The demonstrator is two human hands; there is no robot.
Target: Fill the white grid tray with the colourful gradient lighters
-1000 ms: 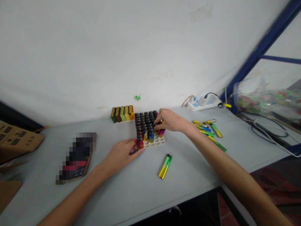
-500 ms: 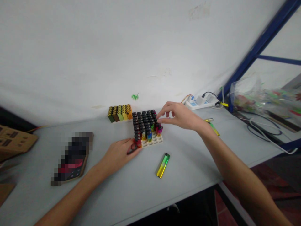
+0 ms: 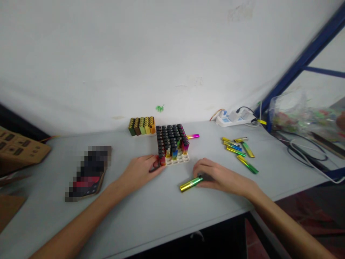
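My right hand (image 3: 215, 174) pinches the dark-topped end of a shiny green-and-yellow lighter (image 3: 190, 184) just in front of the tray. The lighter slants, its yellow end toward the left. My left hand (image 3: 140, 171) is closed at the near left corner of a white holed tray (image 3: 178, 160), touching it beside a red lighter (image 3: 162, 160). Something dark shows between its thumb and fingers; I cannot make out what. Many black-topped lighters (image 3: 169, 136) stand upright in rows in the tray, with bare holes along its near right side.
Several loose shiny lighters (image 3: 234, 147) lie on the right of the table. A pink-and-yellow lighter (image 3: 193, 136) lies behind the tray. A block of gold-topped lighters (image 3: 142, 126) stands by the wall. Also here are a phone (image 3: 90, 172), a power strip (image 3: 234, 118) and a cardboard box (image 3: 21, 149).
My right hand has come from the tray's right side down toward me and taken hold of the green-and-yellow lighter, which has turned. My left hand stays at the tray's corner.
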